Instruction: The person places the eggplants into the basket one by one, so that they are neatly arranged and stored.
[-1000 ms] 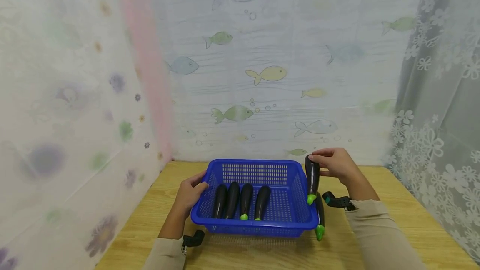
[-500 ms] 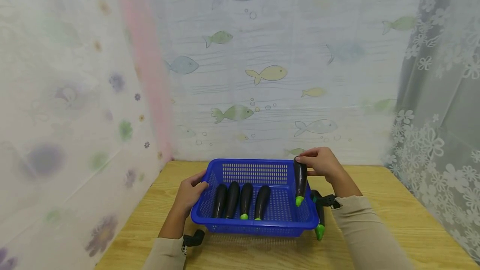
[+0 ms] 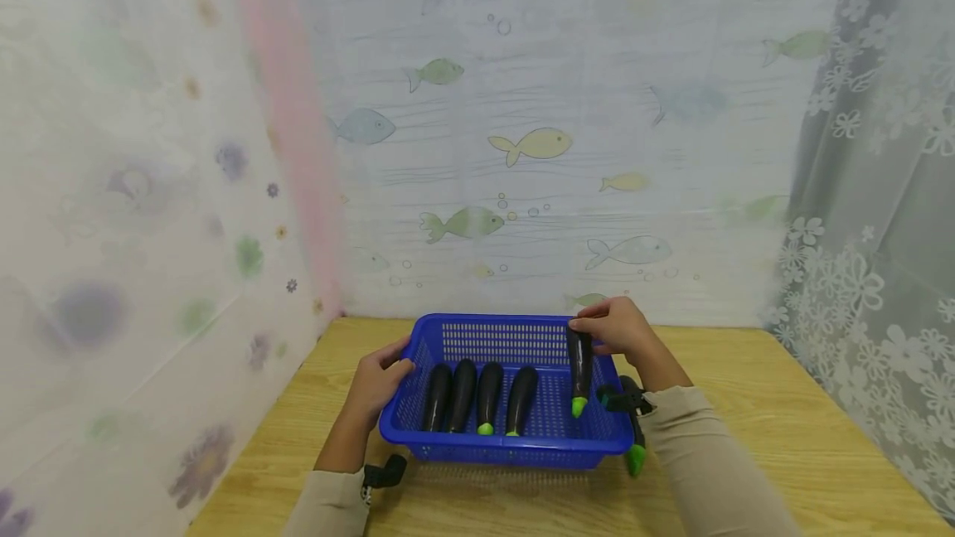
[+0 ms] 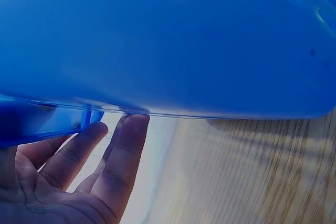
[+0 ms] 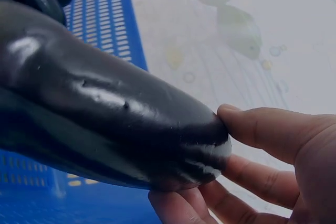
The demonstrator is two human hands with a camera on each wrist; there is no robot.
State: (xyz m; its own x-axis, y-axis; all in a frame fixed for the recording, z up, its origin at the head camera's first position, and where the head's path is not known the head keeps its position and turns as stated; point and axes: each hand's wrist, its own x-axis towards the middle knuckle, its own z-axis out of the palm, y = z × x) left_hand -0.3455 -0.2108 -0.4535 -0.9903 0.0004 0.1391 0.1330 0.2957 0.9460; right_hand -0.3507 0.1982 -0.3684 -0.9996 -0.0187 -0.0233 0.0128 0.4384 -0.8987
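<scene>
A blue plastic basket (image 3: pixel 507 443) with slotted walls stands on the table. On its left rim, my left hand (image 3: pixel 376 381) holds the basket by its edge; in the left wrist view the fingers (image 4: pixel 122 166) touch its outer side. My right hand (image 3: pixel 618 328) pinches the rounded end of a dark eggplant (image 3: pixel 580 361) between thumb and fingers. That eggplant hangs over the basket's right part, green stem end down. In the right wrist view the eggplant (image 5: pixel 115 108) spans the frame, its tip in the fingertips. Several eggplants (image 3: pixel 489 396) lie side by side in the basket's left and middle.
Outside the basket's right wall another eggplant (image 3: pixel 636 459) lies on the wooden table (image 3: pixel 716 454), partly hidden by the right wrist's black camera mount (image 3: pixel 625 399). A fish-patterned curtain (image 3: pixel 537 214) hangs behind the table, with patterned sheets at both sides.
My right hand has carried the eggplant leftward, from beyond the basket's right rim to above its inside, and slightly lower. My left hand and the basket stay where they were.
</scene>
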